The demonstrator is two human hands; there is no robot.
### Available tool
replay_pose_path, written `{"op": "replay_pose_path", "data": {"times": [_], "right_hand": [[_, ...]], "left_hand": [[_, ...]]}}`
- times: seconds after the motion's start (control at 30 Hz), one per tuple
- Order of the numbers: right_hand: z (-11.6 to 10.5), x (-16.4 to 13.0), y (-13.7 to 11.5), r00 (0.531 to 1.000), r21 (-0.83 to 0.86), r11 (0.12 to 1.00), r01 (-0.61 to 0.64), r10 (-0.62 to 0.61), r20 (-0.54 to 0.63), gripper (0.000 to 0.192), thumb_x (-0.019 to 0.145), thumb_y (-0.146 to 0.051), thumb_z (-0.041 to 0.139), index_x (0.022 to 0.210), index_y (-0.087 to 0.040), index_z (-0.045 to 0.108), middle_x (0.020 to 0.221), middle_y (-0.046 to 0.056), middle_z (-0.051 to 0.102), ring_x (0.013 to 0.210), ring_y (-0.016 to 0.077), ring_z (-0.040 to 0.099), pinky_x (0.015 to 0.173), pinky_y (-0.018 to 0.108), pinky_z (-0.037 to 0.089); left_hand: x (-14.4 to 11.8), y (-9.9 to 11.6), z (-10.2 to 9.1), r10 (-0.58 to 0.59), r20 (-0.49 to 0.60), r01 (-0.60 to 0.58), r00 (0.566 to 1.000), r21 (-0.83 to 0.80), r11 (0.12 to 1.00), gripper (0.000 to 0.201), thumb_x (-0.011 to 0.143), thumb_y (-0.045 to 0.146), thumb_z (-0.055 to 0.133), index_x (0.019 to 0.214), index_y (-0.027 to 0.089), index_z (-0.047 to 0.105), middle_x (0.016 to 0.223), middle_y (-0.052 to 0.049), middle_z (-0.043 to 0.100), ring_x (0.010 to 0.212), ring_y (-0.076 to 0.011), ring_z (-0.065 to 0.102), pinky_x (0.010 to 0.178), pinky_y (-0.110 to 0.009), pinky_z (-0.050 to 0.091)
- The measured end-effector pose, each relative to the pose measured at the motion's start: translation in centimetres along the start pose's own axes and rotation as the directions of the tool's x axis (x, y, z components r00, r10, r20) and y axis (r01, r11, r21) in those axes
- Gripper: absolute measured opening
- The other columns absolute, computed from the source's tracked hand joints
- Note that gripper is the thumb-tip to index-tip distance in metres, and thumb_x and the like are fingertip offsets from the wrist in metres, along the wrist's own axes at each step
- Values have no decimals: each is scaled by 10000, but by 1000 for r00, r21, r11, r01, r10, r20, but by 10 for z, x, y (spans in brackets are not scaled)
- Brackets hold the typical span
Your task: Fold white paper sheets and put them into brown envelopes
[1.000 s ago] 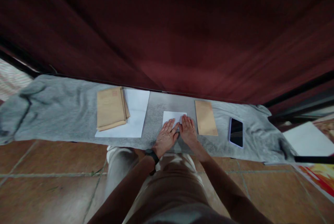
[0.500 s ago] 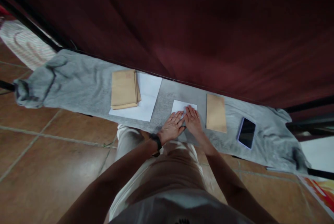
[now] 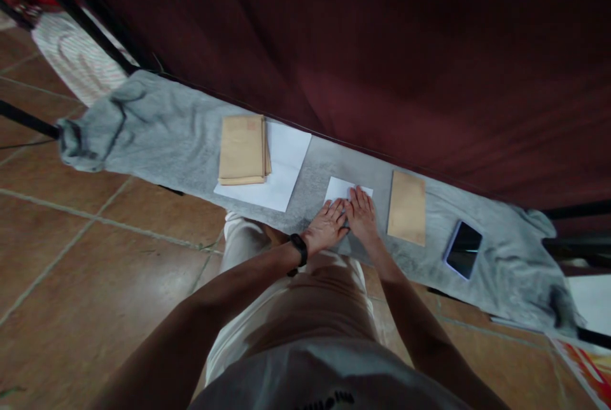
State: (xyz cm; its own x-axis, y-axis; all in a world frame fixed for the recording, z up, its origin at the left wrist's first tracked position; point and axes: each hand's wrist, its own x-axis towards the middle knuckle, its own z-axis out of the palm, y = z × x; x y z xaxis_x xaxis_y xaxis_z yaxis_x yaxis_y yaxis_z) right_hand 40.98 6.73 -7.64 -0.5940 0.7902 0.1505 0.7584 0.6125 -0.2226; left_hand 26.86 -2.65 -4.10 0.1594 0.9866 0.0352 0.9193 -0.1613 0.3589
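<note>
Hands pressing flat, fingers spread, grasping nothing: left hand [image 3: 326, 229] and right hand [image 3: 363, 219] staying on folded white paper [image 3: 342, 188] (only the view shifting), envelope [image 3: 407, 207] lying beside.

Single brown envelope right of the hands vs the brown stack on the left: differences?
The single brown envelope lies alone, directly on the grey cloth; the stack of brown envelopes is several thick and rests on white paper. The stack lies farther from both hands. Both are tan and upright.
</note>
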Motion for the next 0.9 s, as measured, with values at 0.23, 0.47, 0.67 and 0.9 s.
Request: {"op": "replay_pose_path", "data": {"times": [0.23, 0.47, 0.67, 0.9], "right_hand": [[0, -9, 6, 999, -19, 999, -38, 37, -26, 592, 1085, -337, 241, 1599, -50, 306, 1658, 210, 310, 1549, 290, 258, 1234, 546, 244], [4, -20, 10, 990, -6, 996, -92, 91, -110, 613, 1078, -374, 272, 1599, -51, 300, 1654, 216, 316, 1538, 297, 278, 1229, 544, 256], [3, -28, 4, 959, 25, 976, -218, 219, -179, 620, 1059, -382, 344, 1562, -20, 362, 1624, 244, 363, 1507, 325, 326, 1211, 535, 299], [-15, 0, 4, 878, 276, 861, -426, 468, -104, 565, 962, -270, 449, 1498, -92, 477, 1327, 215, 626, 1187, 327, 612, 1045, 462, 480]], "left_hand": [[0, 2, 3, 24, -24, -24, 999, 12, 1000, 410, 966, 398, 655, 1310, 182, 599, 1312, -103, 623, 1108, -243, 651, 926, -470, 578], [-11, -15, 9, 37, -50, -32, 998, 101, 994, 694, 1026, 512, 430, 1569, 87, 355, 1658, -189, 336, 1566, -274, 253, 1288, -467, 216], [-20, -35, 8, -25, -111, 42, 994, 155, 987, 705, 1035, 473, 378, 1565, 9, 341, 1649, -225, 321, 1571, -295, 225, 1282, -467, 237], [-17, -33, 16, -51, -145, 74, 988, 156, 985, 735, 1017, 470, 396, 1589, 19, 299, 1645, -231, 316, 1554, -326, 265, 1266, -522, 265]]}}
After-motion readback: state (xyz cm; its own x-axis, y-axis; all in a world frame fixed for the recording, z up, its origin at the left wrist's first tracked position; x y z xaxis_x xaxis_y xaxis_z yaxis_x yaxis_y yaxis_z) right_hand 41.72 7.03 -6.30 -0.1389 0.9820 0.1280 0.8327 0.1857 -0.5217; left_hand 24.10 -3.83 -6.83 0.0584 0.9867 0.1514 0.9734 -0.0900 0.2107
